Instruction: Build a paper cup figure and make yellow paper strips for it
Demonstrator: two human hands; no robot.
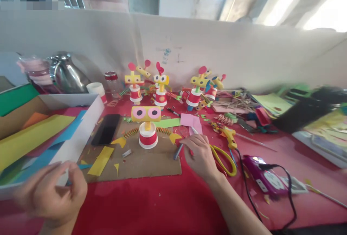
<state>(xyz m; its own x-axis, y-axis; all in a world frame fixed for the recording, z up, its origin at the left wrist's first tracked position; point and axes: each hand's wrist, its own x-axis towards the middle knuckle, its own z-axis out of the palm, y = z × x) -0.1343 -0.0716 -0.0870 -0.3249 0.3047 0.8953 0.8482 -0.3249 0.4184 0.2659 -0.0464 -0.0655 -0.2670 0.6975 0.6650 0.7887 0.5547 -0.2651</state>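
A paper-cup figure (pixel 148 135) with a yellow head, pink-ringed eyes and coiled paper arms stands upright on the brown cardboard (pixel 151 166). My left hand (pixel 55 191) is raised over the near corner of the white box, slightly blurred, its fingers curled together; what they hold, if anything, is hidden. On the right, my right hand (pixel 197 153) is lowered to the table beside the cardboard's right edge, fingers bent and close together around a pen-like stick (pixel 194 130). A grey pen (pixel 178 151) lies just left of its fingertips. Yellow paper (pixel 101 160) lies on the cardboard's left part.
More cup figures (pixel 161 94) stand along the wall. At left are a white box (pixel 78 133) of coloured paper, a phone (pixel 106 129) and a steel jug (pixel 69 74). At right lie yellow-handled scissors (pixel 226 162), a glue gun (pixel 230 137) and a purple corded device (pixel 267 177).
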